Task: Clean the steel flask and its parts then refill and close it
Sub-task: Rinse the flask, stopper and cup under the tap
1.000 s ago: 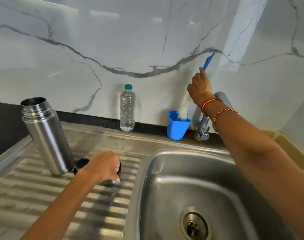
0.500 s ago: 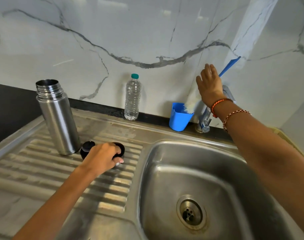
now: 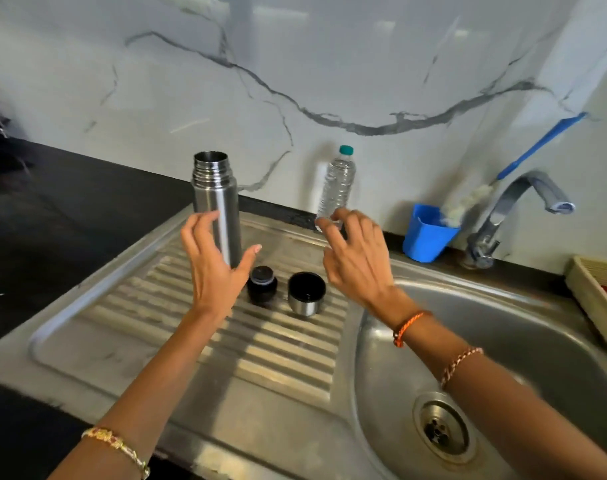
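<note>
Steel flask (image 3: 216, 202) uncapped, upright; blue cup (image 3: 425, 239) holds brush (image 3: 534, 150); both hands empty, fingers spread.

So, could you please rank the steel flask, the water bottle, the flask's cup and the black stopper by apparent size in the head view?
1. steel flask
2. water bottle, though it stands farther back
3. cup
4. black stopper

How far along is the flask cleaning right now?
Done: the steel flask stands open on the drainboard, stopper and cup lid beside it, brush in the blue cup. In hand: left hand open at the flask, right hand near the water bottle. Left: refilling and closing.
</note>
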A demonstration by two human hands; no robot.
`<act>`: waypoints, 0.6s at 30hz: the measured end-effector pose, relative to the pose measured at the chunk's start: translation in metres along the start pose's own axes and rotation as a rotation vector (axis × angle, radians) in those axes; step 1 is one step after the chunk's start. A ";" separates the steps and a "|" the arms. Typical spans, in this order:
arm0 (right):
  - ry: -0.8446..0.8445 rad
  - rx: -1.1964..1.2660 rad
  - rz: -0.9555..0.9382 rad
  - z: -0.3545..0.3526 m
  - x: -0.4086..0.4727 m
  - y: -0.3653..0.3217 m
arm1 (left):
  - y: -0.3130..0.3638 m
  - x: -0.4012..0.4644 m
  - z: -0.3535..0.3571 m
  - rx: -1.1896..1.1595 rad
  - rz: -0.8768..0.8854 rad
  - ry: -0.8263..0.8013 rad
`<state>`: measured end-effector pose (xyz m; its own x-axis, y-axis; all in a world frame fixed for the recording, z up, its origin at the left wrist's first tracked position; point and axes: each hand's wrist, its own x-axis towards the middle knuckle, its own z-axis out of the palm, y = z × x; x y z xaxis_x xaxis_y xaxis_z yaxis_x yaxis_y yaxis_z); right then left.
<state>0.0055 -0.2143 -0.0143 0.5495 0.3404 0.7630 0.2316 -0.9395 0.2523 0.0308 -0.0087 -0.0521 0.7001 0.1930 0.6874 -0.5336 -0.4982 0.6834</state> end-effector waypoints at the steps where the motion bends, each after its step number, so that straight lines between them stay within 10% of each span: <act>1: -0.013 0.050 0.030 0.007 0.002 -0.013 | -0.005 0.006 -0.004 -0.013 -0.066 0.022; 8: -0.137 0.302 0.269 0.035 -0.007 -0.067 | -0.034 0.057 -0.009 -0.087 -0.467 -0.097; 18: -0.033 0.317 0.461 0.010 -0.041 -0.036 | -0.025 0.073 0.009 -0.110 -0.403 -0.110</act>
<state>-0.0172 -0.1942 -0.0612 0.6745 -0.0976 0.7318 0.1882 -0.9357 -0.2983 0.0996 0.0099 -0.0217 0.9062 0.2597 0.3337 -0.2500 -0.3075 0.9181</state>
